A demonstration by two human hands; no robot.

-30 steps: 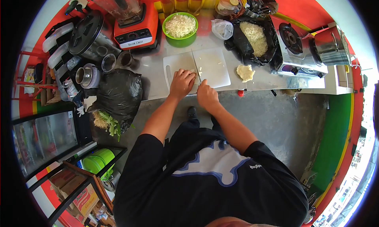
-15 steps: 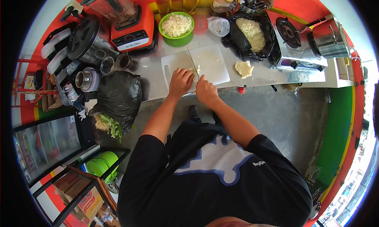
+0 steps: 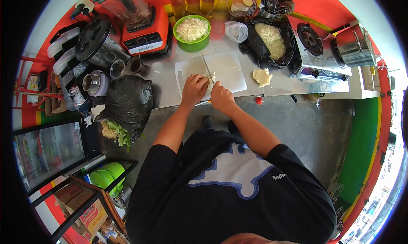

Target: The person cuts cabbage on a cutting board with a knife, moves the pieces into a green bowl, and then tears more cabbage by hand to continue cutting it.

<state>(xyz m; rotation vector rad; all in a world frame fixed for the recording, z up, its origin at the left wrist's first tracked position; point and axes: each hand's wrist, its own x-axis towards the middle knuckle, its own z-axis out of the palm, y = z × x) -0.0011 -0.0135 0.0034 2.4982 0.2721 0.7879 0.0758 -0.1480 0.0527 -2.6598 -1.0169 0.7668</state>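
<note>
A white cutting board [image 3: 233,76] lies near the counter's front edge. My right hand [image 3: 222,97] is closed round the handle of a knife, whose long thin blade [image 3: 206,62] points away from me across the board. Just left of the blade, my left hand [image 3: 195,89] presses curled fingers on a pale piece of food, mostly hidden under them. Small pale cut bits [image 3: 213,76] lie along the blade between the hands. To the right of the board sits a pale, uneven lump of food [image 3: 262,77].
Behind the board stands a green bowl [image 3: 193,45] heaped with pale shreds. An open black bag [image 3: 290,42] holds more. A red blender [image 3: 145,38] and a stuffed black bag [image 3: 128,101] are to the left; a gas stove [image 3: 325,61] with a pot [image 3: 355,44] is right.
More cut bits show beside the blade. Both hands keep nearly the same place, the left on the food and the right on the knife. The camera view has shifted slightly.
</note>
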